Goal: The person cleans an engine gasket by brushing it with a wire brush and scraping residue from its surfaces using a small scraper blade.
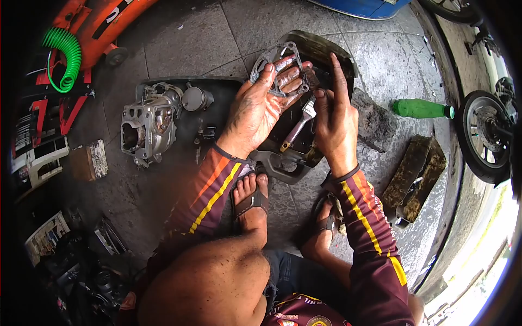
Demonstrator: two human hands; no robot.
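Note:
My left hand (258, 111) grips a flat, grey metal frame with bolt holes, which looks like an engine gasket (265, 58). The thumb presses its near face, and the curled fingers show through its large opening. To its right is my right hand (337, 122), with the index finger stretched out and the thumb apart; its other fingers are mostly hidden. A paintbrush (297, 129) with a worn handle lies between the hands, over a dark, oily basin (353, 70). Whether my right hand touches the brush, I cannot tell. Both hands are smeared with grease.
At left, a metal engine casing (149, 127) sits beside a piston (197, 99) on a dark tray (217, 82). Right of the basin are a grimy block (374, 119), a green bottle (418, 108) and an oily box (416, 179). A motorcycle wheel (485, 136) stands farther right.

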